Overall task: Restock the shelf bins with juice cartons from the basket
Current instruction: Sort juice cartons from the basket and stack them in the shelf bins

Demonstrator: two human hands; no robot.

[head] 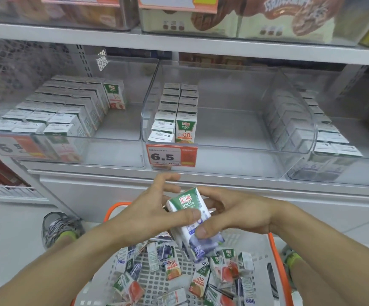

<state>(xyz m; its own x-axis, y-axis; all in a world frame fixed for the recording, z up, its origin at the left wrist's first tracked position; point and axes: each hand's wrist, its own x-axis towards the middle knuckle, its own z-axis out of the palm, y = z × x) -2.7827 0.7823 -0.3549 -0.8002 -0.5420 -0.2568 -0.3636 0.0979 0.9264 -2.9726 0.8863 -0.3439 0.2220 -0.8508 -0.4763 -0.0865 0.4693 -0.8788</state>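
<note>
Head view: carton (193,221) tilted, held above the basket (275,259) between both hands. Left hand (148,215) grips its upper side, thumb across the front; right hand (230,213) pinches its lower part. Loose cartons (172,269) lie in the basket. Middle bin (223,142) beyond holds two rows.

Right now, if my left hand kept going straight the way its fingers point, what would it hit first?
Probably the price tag on the middle bin; the left hand, holding the blueberry carton, points up toward it, though depth is unclear.
</note>
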